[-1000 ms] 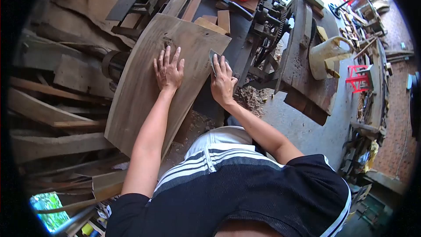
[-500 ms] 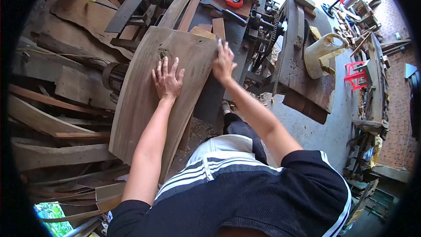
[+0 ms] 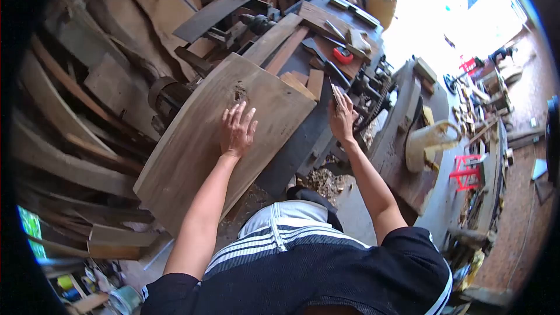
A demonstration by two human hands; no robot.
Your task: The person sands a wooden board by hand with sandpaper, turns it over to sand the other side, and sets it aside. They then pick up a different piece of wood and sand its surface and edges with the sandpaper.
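Observation:
A wide, slightly curved wooden board (image 3: 198,160) lies tilted in front of me, with a dark knot near its far end. My left hand (image 3: 236,132) rests on its face, fingers spread, just below the knot. Off the board's right edge, my right hand (image 3: 342,118) is raised with its fingers closed around a thin, dark, narrow tool (image 3: 332,88) that points away from me; its kind is too small to make out. Small wood offcuts (image 3: 315,83) lie just beyond the board's far corner.
On the dark machine table (image 3: 286,163) beyond are a red tape measure (image 3: 343,55) and a long-handled dark tool (image 3: 336,74). A cream plastic jug (image 3: 417,147) stands on a bench at right, near a red stool (image 3: 465,172). Curved planks (image 3: 64,157) crowd the left; shavings (image 3: 326,184) cover the floor.
My right hand has moved off the board's far right edge, out to the right. My left hand stays on the board. The whole view has shifted and turned.

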